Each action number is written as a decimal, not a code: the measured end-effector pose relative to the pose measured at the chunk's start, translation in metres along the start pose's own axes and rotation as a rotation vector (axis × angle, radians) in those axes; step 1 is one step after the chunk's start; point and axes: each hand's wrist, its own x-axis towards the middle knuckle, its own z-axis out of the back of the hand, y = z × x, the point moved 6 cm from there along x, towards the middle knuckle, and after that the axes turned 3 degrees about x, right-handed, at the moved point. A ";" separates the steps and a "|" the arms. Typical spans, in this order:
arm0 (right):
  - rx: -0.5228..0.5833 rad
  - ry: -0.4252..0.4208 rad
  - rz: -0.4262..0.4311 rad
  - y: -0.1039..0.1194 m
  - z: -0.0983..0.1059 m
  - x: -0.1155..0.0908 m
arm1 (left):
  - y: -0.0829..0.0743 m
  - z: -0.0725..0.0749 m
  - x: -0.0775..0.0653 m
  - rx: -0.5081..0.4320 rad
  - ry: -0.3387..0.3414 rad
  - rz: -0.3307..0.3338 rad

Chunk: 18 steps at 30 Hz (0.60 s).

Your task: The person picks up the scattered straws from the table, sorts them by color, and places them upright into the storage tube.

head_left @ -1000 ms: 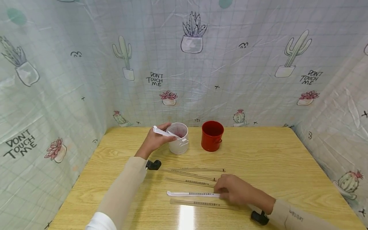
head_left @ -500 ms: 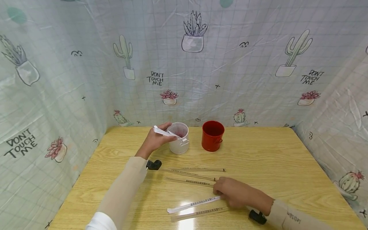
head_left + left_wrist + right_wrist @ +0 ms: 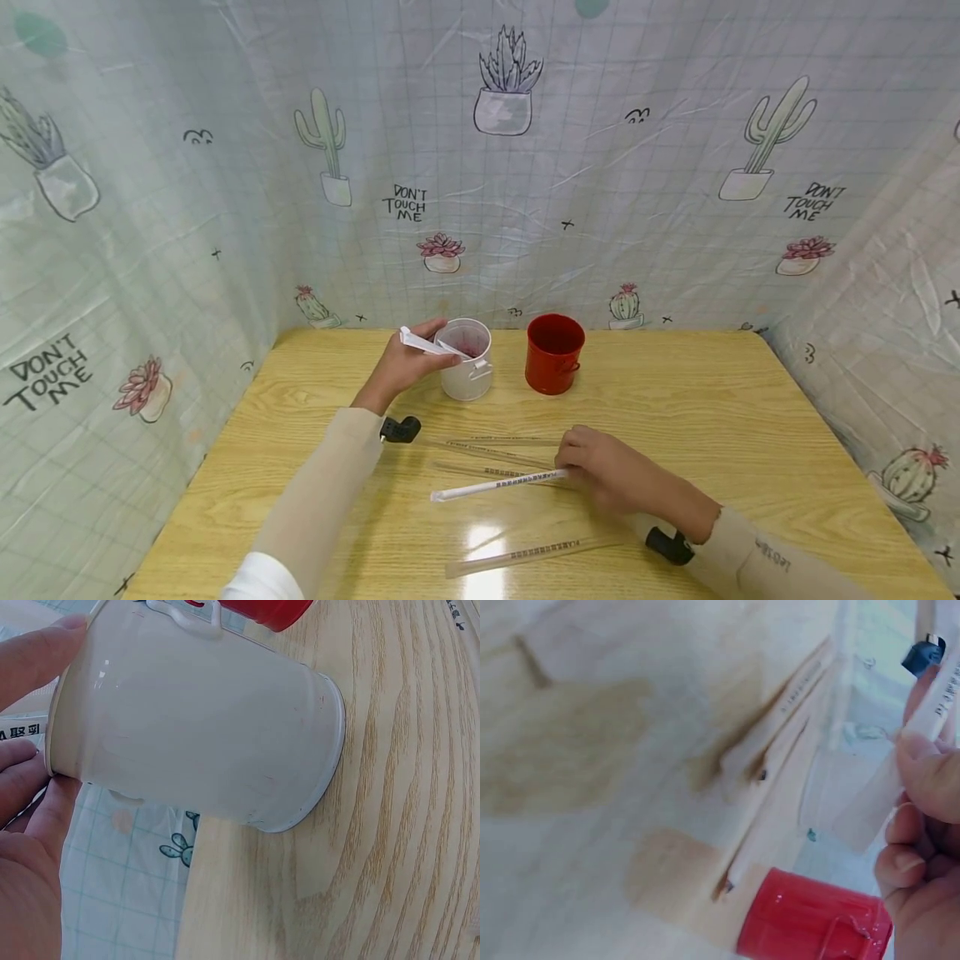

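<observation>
At the back of the table my left hand (image 3: 405,365) holds the rim of a small white bucket (image 3: 467,385) between thumb and fingers. White paper-wrapped straws (image 3: 422,342) lean out of this bucket across the hand. My right hand (image 3: 615,473) pinches another white wrapped straw (image 3: 495,486) by its right end. That straw (image 3: 930,724) is off the table in the right wrist view. Below it lies a brown-wrapped straw (image 3: 517,560), and several more brown-wrapped straws (image 3: 487,470) lie just beyond, their right ends partly hidden by the right hand.
A red bucket (image 3: 550,375) stands upright to the right of the white one. The wooden table (image 3: 705,400) is backed by a cactus-print curtain (image 3: 570,167) that also hangs at both sides. A small black camera (image 3: 401,429) is worn on the left wrist.
My right hand has shifted the two nearest straws askew, then lifted the white one off the table, moving it away from the brown one. The left hand and the white bucket stay put.
</observation>
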 end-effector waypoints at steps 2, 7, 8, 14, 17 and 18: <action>0.030 -0.068 0.033 0.000 0.005 0.003 | 0.000 0.000 0.000 0.000 -0.003 0.001; 0.082 -0.184 0.088 0.001 0.016 0.011 | 0.000 0.000 0.001 0.000 -0.006 0.000; 0.090 -0.199 0.098 0.002 0.018 0.014 | 0.000 0.000 0.001 -0.001 -0.005 -0.001; 0.121 -0.259 0.114 0.002 0.029 0.029 | 0.000 0.000 0.001 0.001 -0.008 0.001; 0.158 -0.284 0.107 -0.001 0.033 0.038 | 0.000 0.000 0.001 0.006 -0.011 0.001; 0.170 -0.296 0.106 -0.003 0.034 0.042 | -0.001 0.000 0.001 0.006 -0.012 0.001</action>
